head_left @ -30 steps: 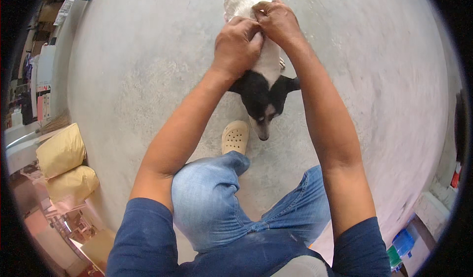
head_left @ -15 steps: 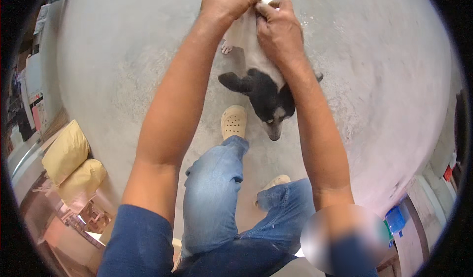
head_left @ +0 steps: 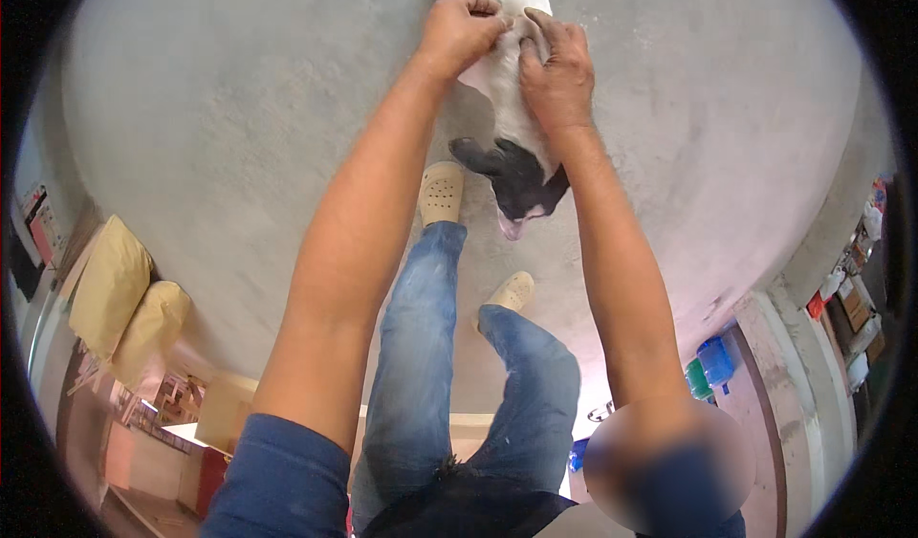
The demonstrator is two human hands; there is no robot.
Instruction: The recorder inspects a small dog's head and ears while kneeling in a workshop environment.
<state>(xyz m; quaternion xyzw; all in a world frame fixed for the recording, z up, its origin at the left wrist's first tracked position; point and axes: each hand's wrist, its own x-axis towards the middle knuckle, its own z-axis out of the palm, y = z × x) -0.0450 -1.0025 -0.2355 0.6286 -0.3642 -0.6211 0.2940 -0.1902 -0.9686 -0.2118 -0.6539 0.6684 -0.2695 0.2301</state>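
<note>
A dog [head_left: 512,84] with a white body and black head stands on the floor in front of me, its head toward my feet and its mouth showing pink. My left hand [head_left: 464,33] is closed in a pinch at the fur along its back. Just across from it, my right hand [head_left: 559,74] rests on the dog's back, thumb and forefinger spread apart against the white coat. The fingertips of both hands nearly meet. The dog's rear end runs out past the top edge, and my right forearm borders one side of its head.
Grey concrete floor [head_left: 239,108] surrounds the dog. My cream clogs [head_left: 442,192] are close to its head. Stuffed yellow sacks [head_left: 113,275] lie at the left, and a blue container [head_left: 714,361] stands at the lower right. Assorted goods line the right wall.
The dog's head has turned and dipped, and its mouth now shows pink. Both hands sit slightly lower in view. My right thumb and forefinger have spread from a pinch.
</note>
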